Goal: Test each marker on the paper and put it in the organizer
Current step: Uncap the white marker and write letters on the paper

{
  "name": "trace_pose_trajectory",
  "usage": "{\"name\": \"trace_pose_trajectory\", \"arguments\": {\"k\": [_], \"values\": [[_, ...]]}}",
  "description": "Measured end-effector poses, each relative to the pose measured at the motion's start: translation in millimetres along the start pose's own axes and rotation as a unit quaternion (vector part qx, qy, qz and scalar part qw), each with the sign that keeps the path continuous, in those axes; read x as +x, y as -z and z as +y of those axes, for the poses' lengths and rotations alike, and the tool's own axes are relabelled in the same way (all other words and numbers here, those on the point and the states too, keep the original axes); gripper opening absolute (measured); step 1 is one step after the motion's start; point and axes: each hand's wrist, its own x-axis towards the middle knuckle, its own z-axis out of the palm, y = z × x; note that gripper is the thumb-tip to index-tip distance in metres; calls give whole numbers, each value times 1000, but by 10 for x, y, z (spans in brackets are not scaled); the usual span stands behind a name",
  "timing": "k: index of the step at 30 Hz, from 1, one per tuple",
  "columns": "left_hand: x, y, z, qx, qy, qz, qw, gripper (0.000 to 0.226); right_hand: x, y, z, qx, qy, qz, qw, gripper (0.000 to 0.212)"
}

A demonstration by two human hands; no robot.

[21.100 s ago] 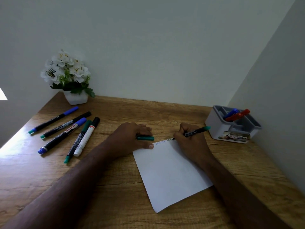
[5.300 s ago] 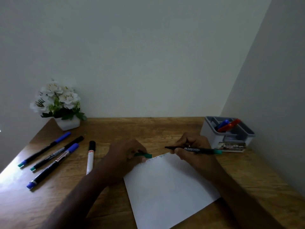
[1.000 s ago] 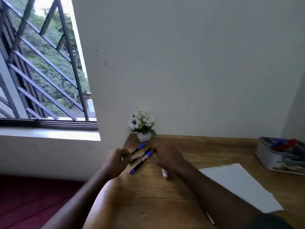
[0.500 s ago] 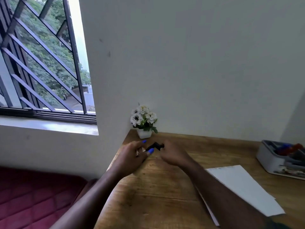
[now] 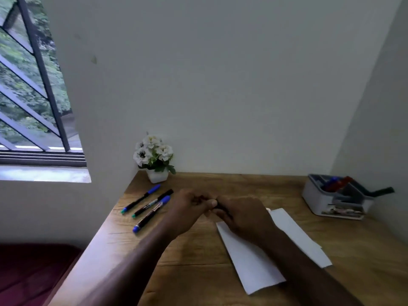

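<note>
A wooden bench [image 5: 198,257] fills a corner of plain pale walls [image 5: 220,85], with a barred window [image 5: 33,96] at left (greenery outside, daylight on its sill [image 5: 44,174]), a potted white flower [image 5: 154,157], and dark red flooring [image 5: 33,272] below.

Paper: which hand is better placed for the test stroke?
Right. The right hand sits over a corner of the paper with the marker running through its grip; the left hand only pinches the cap end, off the sheet.

A small white pot of white flowers [image 5: 155,159] stands in the far left corner of the wooden table [image 5: 220,283], near a barred window [image 5: 33,96].
</note>
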Motion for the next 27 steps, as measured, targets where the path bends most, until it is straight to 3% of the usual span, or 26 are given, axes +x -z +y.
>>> {"name": "trace_pose_trajectory", "arguments": {"k": [4, 6, 8, 11, 12, 15, 16, 17, 19, 22, 27], "values": [[154, -71, -111, -14, 47, 49, 998, 9, -70, 26, 171, 13, -61, 16, 998, 42], [227, -97, -183, 5, 71, 68, 995, 9, -85, 95, 274, 90, -101, 35, 990, 47], [259, -154, -249, 44, 94, 56, 993, 11, -90, 191, 334, 163, -100, 75, 979, 55], [288, -244, -344, 115, 91, -5, 989, 11, -90, 226, 401, 276, -98, 175, 940, 36], [300, -257, -379, 133, 81, -25, 987, 11, -89, 220, 398, 374, -137, 190, 898, 32], [330, -269, -452, 173, 43, -63, 982, 12, -82, 230, 355, 688, -224, 147, 675, 32], [335, -270, -468, 184, 35, -69, 980, 13, -83, 227, 361, 734, -225, 127, 629, 36], [336, -272, -488, 194, 30, -73, 978, 16, -86, 216, 359, 754, -219, 113, 608, 41], [344, -267, -546, 209, 25, -74, 975, 20, -77, 156, 343, 755, -218, 106, 609, 36], [349, -275, -578, 209, 21, -70, 975, 23, -86, 82, 306, 739, -246, 96, 619, 12], [334, -247, -532, 191, 28, -61, 979, 27, -63, 131, 327, 695, -306, 62, 648, 52]]}}
